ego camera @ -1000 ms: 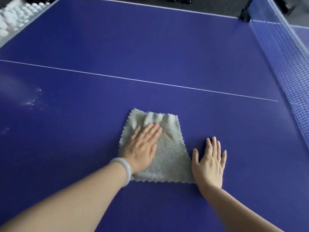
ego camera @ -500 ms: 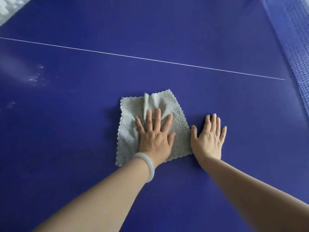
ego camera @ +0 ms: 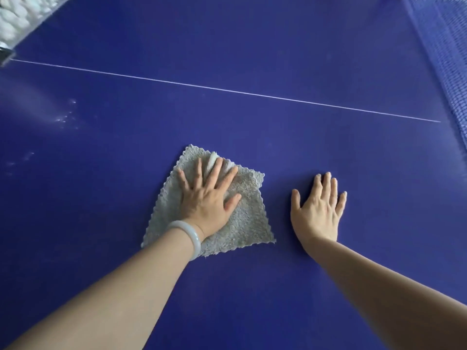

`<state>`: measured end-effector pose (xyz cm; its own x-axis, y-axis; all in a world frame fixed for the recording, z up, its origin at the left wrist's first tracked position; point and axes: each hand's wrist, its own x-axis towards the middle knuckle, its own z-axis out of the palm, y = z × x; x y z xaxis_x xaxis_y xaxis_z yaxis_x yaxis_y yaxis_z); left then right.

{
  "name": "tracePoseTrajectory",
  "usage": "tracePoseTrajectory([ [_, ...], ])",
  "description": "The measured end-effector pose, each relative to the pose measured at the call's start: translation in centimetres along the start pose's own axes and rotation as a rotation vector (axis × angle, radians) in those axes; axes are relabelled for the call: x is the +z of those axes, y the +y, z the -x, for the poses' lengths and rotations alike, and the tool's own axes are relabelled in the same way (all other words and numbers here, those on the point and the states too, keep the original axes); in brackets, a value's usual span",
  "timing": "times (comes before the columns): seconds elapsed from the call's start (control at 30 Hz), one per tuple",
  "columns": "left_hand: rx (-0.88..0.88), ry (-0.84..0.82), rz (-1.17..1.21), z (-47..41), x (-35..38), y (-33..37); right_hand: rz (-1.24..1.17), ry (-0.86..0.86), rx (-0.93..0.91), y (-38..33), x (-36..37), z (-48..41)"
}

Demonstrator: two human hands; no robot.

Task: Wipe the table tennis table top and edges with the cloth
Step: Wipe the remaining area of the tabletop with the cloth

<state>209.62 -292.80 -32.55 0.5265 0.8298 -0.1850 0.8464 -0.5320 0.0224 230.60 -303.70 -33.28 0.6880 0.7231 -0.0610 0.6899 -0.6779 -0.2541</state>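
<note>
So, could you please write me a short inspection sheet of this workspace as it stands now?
Surface: blue table top with a white line; pale smudges at far left.
Job's things: grey cloth lies flat on the top, slightly bunched at its far edge.
Clutter: nothing seen on the top.
Hands: left hand flat on the cloth, white bracelet on that wrist; right hand flat on bare table, apart from the cloth.
Cables: nothing seen.
Surroundings: net at right; white balls beyond the far left corner.

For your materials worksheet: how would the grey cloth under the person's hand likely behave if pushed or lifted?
The cloth looks fluffy and bunches ahead of the left hand, so probably floppy and light. Flat on the smooth table, it likely slides easily when pressed.
</note>
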Motion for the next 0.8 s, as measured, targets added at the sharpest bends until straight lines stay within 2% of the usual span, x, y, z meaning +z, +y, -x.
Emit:
tracePoseTrajectory([
  [0.07, -0.010, 0.066, 0.009, 1.4, 0.1, 1.3, 0.001, -0.008, 0.001, 0.0, 0.0, 0.0],
  [0.17, 0.084, 0.147, 0.075, 4.7, 0.4, 3.7, -0.007, -0.011, -0.003, -0.2, -0.2, 0.0],
  [0.27, 0.221, 0.089, 0.129, 8.0, 0.9, 5.0, 0.000, -0.015, -0.004, -0.3, -0.3, 0.0],
  [0.37, 0.337, 0.036, 0.068, 6.2, -0.1, 1.4, -0.002, -0.008, -0.005, -0.2, -0.2, -0.1],
  [0.43, 0.305, 0.021, 0.024, 3.1, -0.8, -1.8, 0.009, -0.007, -0.001, 0.0, -0.1, -0.1],
  [0.53, 0.135, -0.080, 0.036, -0.9, -1.3, -4.4, 0.009, -0.006, 0.000, 0.0, 0.1, 0.0],
  [0.6, 0.075, 0.005, 0.040, -0.5, -1.2, -2.4, 0.010, -0.011, 0.000, -0.1, 0.1, -0.1],
  [0.63, 0.101, 0.073, 0.073, 0.8, -0.9, -0.6, 0.010, -0.013, 0.000, -0.1, 0.1, -0.2],
  [0.7, 0.284, 0.166, 0.163, 5.1, 0.4, 3.5, 0.009, -0.014, 0.001, -0.2, 0.0, -0.2],
  [0.8, 0.580, 0.067, 0.119, 10.3, 1.6, 6.9, 0.009, -0.018, 0.006, -0.2, -0.3, -0.2],
])
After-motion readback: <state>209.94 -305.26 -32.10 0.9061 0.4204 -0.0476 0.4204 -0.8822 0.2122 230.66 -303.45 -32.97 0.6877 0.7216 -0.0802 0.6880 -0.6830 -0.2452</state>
